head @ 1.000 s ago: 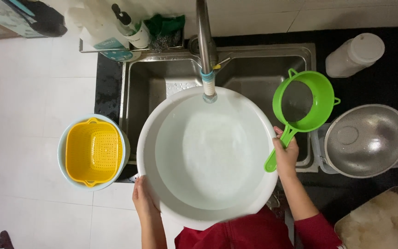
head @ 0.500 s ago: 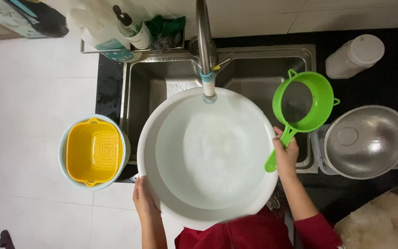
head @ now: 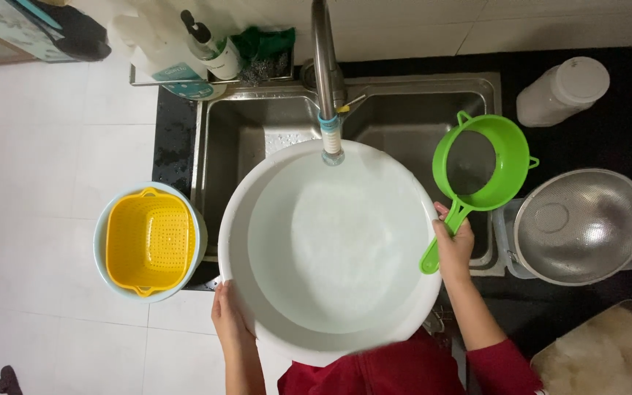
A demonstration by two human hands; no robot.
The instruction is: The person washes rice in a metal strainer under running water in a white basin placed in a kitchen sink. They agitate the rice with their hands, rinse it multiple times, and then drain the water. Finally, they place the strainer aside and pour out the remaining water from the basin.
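Left hand [head: 230, 322] grips the near rim of a large white basin [head: 330, 249], fingers curled over the edge, thumb side hidden under it. That basin sits over a stainless sink [head: 257, 135], directly beneath the faucet spout [head: 330, 139], and its inside looks wet and cloudy. Right hand [head: 453, 245] is closed around the handle of a green mesh strainer [head: 486, 164], holding it just beyond the basin's right rim; the strainer's round head lies farther from the hand, over the sink's right side. Left of the left hand, on the white counter, a yellow colander [head: 149, 241] nests inside a pale blue bowl [head: 102, 252]. Right of the right hand, a steel colander [head: 581, 225] rests on a clear container, and a white lidded jar [head: 563, 91] lies well beyond it on the dark counter. Soap bottles [head: 184, 47] and a green scrubber [head: 263, 47] sit behind the sink.
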